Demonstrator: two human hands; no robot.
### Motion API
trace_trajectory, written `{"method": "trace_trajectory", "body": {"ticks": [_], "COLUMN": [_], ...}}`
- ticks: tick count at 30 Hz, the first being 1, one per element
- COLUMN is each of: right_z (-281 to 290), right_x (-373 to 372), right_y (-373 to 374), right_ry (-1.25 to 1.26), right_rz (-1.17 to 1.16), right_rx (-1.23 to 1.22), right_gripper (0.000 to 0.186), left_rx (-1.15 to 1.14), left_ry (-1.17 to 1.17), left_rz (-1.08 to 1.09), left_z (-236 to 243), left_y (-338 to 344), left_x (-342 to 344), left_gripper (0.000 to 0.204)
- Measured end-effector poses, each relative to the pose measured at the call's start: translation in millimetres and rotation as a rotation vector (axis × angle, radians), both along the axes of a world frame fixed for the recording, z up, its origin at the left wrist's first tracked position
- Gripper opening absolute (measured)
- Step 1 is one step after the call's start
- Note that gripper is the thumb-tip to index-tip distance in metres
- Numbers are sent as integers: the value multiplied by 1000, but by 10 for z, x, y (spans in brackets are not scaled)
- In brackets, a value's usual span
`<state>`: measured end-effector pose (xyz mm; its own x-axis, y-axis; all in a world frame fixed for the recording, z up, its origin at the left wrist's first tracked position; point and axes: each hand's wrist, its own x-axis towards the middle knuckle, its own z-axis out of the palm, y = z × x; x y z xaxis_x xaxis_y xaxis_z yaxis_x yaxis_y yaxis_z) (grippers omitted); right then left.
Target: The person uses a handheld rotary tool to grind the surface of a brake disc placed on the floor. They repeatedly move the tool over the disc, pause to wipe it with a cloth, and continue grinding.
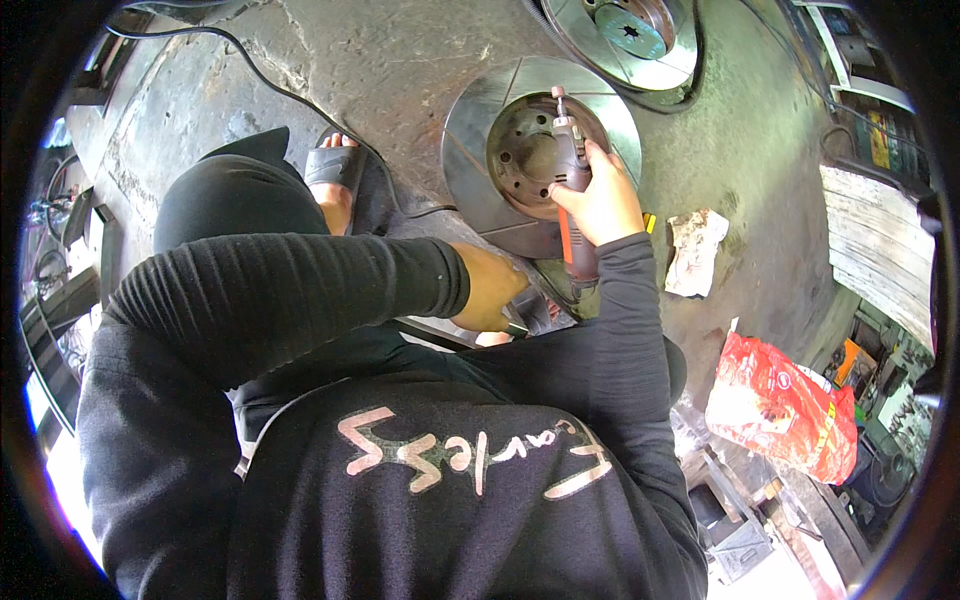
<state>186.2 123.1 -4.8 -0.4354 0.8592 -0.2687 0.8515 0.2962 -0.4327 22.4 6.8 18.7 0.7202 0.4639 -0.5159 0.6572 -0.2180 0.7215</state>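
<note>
My right hand (603, 205) is wrapped round a grey and orange rotary tool (572, 225). Its tip, with a small pinkish-brown grinding bit (558, 93), points away from me above a large steel brake disc (470, 135). The disc lies flat on the floor, and bolt holes ring its rusty centre. To the left of the tool's rear end is my left hand (488, 287), knuckles up and fingers curled under. A small dark thing (516, 328) shows by its fingers; its kind is hidden.
Another disc (676, 62) lies at the far right, with a pale round plate (630, 32) at its centre. A black cable (270, 82) crosses the floor. A stained white cloth or paper (697, 250) and a red plastic bag (780, 405) lie on the right. My sandalled foot (335, 175) is left.
</note>
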Motion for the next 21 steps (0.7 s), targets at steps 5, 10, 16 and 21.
{"method": "trace_trajectory", "body": {"ticks": [5, 10, 16, 21], "right_z": [33, -28, 10, -80], "right_x": [8, -3, -108, 36], "right_y": [-11, -21, -20, -14], "right_ry": [-25, -30, -29, -38], "right_rz": [32, 33, 26, -28], "right_rx": [-82, -61, -116, -51], "right_gripper": [74, 72, 70, 69], "left_rx": [-4, 7, 3, -3], "left_ry": [-12, -6, -4, 7], "left_rz": [8, 17, -1, 3], "left_z": [7, 25, 10, 17], "left_y": [-2, 3, 4, 4], "left_x": [-12, 5, -10, 3], "left_gripper": [52, 52, 52, 53]}}
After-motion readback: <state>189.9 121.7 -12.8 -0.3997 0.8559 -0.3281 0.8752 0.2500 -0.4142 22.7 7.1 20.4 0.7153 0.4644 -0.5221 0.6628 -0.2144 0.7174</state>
